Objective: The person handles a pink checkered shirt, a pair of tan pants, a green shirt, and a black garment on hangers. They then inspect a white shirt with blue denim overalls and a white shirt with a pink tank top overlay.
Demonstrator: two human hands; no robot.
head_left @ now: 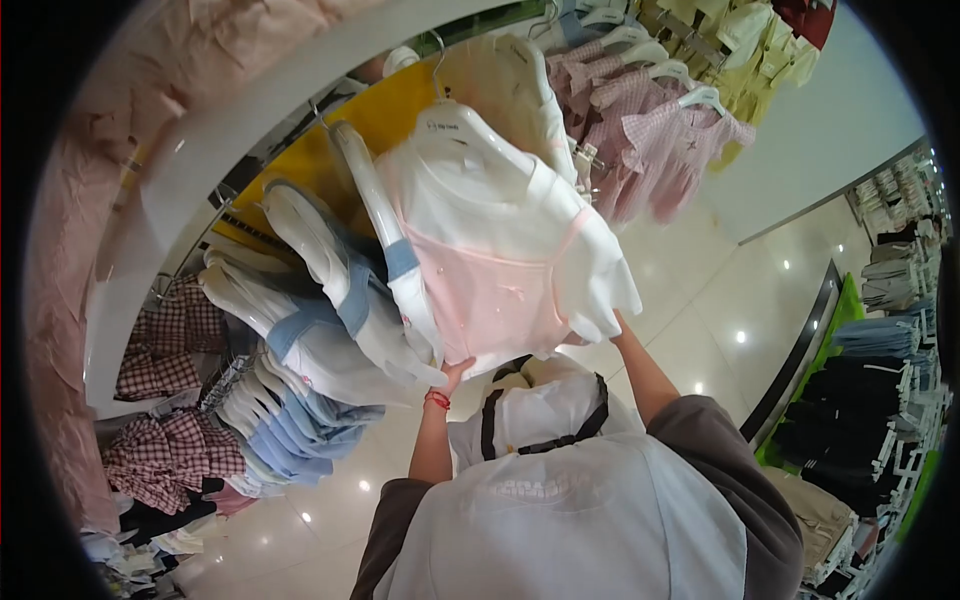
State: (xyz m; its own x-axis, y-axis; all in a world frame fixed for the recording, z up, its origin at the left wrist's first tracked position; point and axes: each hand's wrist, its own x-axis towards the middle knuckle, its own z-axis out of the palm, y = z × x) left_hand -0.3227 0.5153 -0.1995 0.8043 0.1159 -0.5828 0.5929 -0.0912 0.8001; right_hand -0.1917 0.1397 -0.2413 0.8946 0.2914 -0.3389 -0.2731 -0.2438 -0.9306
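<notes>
A child's white short-sleeved shirt with a pink front (pixel 500 285) hangs from a white hanger (pixel 470 125) on the rack, its front turned towards me. At its lower left edge, my left hand (pixel 456 374) is closed on the hem, a red bracelet at the wrist. My right hand (pixel 618 328) reaches behind the shirt's other side, under the white sleeve; its fingers are mostly hidden. Close to my left hand hang white tops with blue trim (pixel 345 270) on their own hangers.
Pink checked dresses (pixel 665 145) and yellow garments (pixel 765 45) hang further along the curved rack. Plaid clothes (pixel 170 450) and light blue shirts (pixel 300 430) hang at lower left. On the right stands a wall display with dark clothes (pixel 850 400). Shiny floor tiles (pixel 690 290) lie between.
</notes>
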